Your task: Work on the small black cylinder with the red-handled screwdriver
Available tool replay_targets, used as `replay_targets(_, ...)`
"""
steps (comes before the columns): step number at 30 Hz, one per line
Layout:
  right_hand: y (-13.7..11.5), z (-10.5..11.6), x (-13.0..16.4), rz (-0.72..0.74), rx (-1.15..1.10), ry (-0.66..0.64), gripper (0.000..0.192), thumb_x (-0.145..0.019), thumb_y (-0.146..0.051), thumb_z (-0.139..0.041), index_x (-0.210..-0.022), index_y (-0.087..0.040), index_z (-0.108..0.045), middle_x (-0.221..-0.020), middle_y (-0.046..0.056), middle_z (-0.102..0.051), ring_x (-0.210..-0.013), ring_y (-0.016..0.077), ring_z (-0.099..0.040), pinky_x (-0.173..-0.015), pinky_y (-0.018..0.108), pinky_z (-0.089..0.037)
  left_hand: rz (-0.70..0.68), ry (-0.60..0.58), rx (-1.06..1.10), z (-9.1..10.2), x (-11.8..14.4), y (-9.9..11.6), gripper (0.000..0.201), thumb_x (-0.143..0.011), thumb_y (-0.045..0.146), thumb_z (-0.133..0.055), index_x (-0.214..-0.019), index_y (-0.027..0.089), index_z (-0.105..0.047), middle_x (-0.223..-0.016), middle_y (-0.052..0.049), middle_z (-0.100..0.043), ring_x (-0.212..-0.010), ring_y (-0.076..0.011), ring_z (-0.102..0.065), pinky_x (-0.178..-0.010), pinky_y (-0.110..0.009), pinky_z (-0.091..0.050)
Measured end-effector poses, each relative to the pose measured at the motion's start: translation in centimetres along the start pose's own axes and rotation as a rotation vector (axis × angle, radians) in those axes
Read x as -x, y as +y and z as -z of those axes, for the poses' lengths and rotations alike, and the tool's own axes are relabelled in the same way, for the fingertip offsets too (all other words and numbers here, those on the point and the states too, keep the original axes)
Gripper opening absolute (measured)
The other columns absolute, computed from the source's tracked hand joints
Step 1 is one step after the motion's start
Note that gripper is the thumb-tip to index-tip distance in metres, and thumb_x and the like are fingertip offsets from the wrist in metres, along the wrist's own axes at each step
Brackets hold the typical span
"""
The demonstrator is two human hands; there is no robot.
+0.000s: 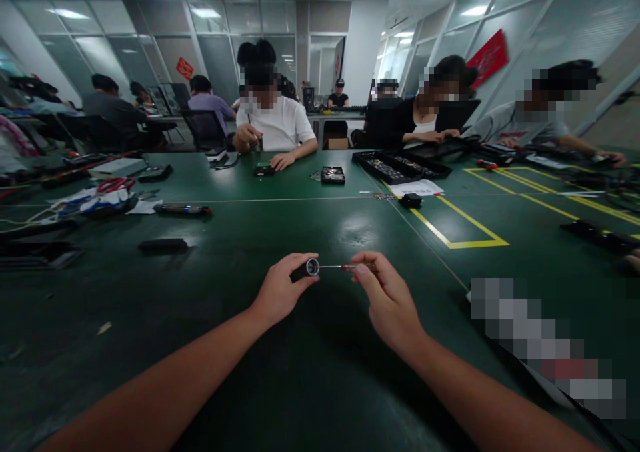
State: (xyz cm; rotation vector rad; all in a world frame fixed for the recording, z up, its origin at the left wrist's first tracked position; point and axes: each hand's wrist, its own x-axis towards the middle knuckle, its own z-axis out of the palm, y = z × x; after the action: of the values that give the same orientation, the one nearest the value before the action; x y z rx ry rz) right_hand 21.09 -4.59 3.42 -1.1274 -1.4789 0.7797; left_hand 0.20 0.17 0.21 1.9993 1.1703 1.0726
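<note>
My left hand [280, 289] is closed round a short black cylinder [300, 271] with a silver ring at its open end; it looks like a flashlight body, though its exact kind is unclear. That ringed end faces toward me and slightly right. In my right hand [393, 299] a thin screwdriver [333, 267] is pinched, its reddish handle partly hidden by the fingers. The metal shaft points left, and its tip meets the side or rim of the cylinder; which of the two I cannot tell. Both hands are above the green table [320, 359].
A dark bar [164, 246] and a pen-shaped tool [183, 209] lie to the left. Ahead right are a small black block [411, 201], paper [420, 187] and yellow tape [475, 244]. Across the table, a person in white [275, 122] handles a green-faced device [264, 169].
</note>
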Motion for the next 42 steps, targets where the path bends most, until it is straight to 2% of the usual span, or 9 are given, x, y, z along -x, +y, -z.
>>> replay_targets(4, -0.2, 0.1, -0.1, -0.040, 0.070, 0.019, 0.036, -0.103, -0.050, -0.042, -0.092, -0.023, -0.065, -0.063, -0.003, -0.053, -0.057, 0.0156, -0.050, -0.055, 0.029, -0.040, -0.026, -0.035, -0.009, -0.1, 0.1, 0.1, 0.039, -0.086, 0.015, -0.072, -0.124, 0.025, -0.069, -0.123, -0.005, -0.069, -0.117, -0.0214, -0.063, -0.107, -0.043, -0.046)
replay_targets(8, 0.0, 0.1, -0.1, -0.003, 0.143, 0.058, 0.031, -0.102, -0.046, -0.045, -0.100, -0.024, -0.067, -0.080, 0.003, -0.066, -0.070, 0.0191, -0.061, -0.064, 0.032, -0.046, -0.033, -0.036, -0.007, -0.1, 0.1, 0.4, 0.039, -0.086, 0.015, -0.073, -0.124, 0.024, -0.069, -0.122, -0.005, -0.069, -0.117, -0.0219, -0.063, -0.107, -0.044, -0.046)
replay_targets(12, 0.6, 0.0, -0.2, 0.000, 0.080, 0.079, 0.023, -0.099, -0.040, -0.051, -0.112, -0.024, -0.061, -0.094, 0.005, -0.068, -0.084, 0.0214, -0.065, -0.072, 0.033, -0.050, -0.004, -0.011, -0.010, 0.0, 0.1, 0.4, 0.039, -0.086, 0.014, -0.072, -0.124, 0.024, -0.068, -0.123, -0.005, -0.069, -0.118, -0.0222, -0.063, -0.107, -0.043, -0.047)
replay_targets(18, 0.2, 0.0, -0.5, -0.111, 0.123, 0.063, 0.042, -0.102, -0.053, -0.040, -0.091, -0.022, -0.067, -0.058, -0.002, -0.051, -0.053, 0.0165, -0.050, -0.052, 0.030, -0.038, -0.015, -0.011, -0.013, -0.1, 0.1, 0.2, 0.040, -0.085, 0.014, -0.074, -0.124, 0.024, -0.069, -0.121, -0.004, -0.069, -0.116, -0.0207, -0.063, -0.106, -0.040, -0.047)
replay_targets(23, 0.7, -0.2, -0.5, -0.042, 0.136, 0.102, 0.027, -0.100, -0.044, -0.049, -0.113, -0.023, -0.059, -0.084, 0.003, -0.068, -0.071, 0.0198, -0.063, -0.064, 0.033, -0.047, -0.027, -0.018, -0.005, -0.1, 0.2, 0.1, 0.041, -0.086, 0.016, -0.074, -0.126, 0.025, -0.068, -0.124, -0.004, -0.068, -0.118, -0.0208, -0.062, -0.108, -0.041, -0.046)
replay_targets(26, 1.1, -0.2, -0.5, 0.011, 0.076, 0.107, 0.021, -0.097, -0.040, -0.055, -0.111, -0.024, -0.056, -0.094, 0.005, -0.069, -0.084, 0.0221, -0.066, -0.074, 0.035, -0.050, -0.027, -0.018, -0.007, -0.1, 0.2, 0.2, 0.039, -0.087, 0.016, -0.073, -0.125, 0.025, -0.068, -0.123, -0.005, -0.069, -0.119, -0.0215, -0.062, -0.108, -0.042, -0.046)
replay_targets(35, 0.3, 0.0, -0.2, -0.002, 0.158, 0.051, 0.027, -0.099, -0.049, -0.053, -0.100, -0.025, -0.064, -0.072, -0.001, -0.062, -0.062, 0.0179, -0.057, -0.056, 0.030, -0.041, -0.037, -0.032, -0.011, -0.1, 0.1, 0.5, 0.039, -0.086, 0.016, -0.073, -0.124, 0.025, -0.069, -0.122, -0.005, -0.069, -0.116, -0.0219, -0.064, -0.106, -0.042, -0.048)
replay_targets(38, 0.2, -0.1, -0.3, 0.011, 0.189, 0.102, 0.033, -0.100, -0.049, -0.048, -0.091, -0.024, -0.066, -0.070, 0.001, -0.064, -0.065, 0.0191, -0.059, -0.058, 0.031, -0.042, -0.032, -0.033, -0.009, -0.1, 0.1, 0.5, 0.040, -0.087, 0.016, -0.073, -0.125, 0.026, -0.068, -0.122, -0.004, -0.069, -0.117, -0.0219, -0.063, -0.106, -0.042, -0.047)
replay_targets(42, 0.7, -0.2, -0.4, 0.010, 0.094, 0.131, 0.023, -0.099, -0.043, -0.053, -0.106, -0.024, -0.062, -0.088, 0.004, -0.070, -0.081, 0.0219, -0.066, -0.070, 0.034, -0.049, -0.025, -0.027, -0.001, -0.1, 0.1, 0.3, 0.041, -0.087, 0.018, -0.073, -0.126, 0.026, -0.068, -0.124, -0.003, -0.068, -0.118, -0.0209, -0.062, -0.107, -0.040, -0.046)
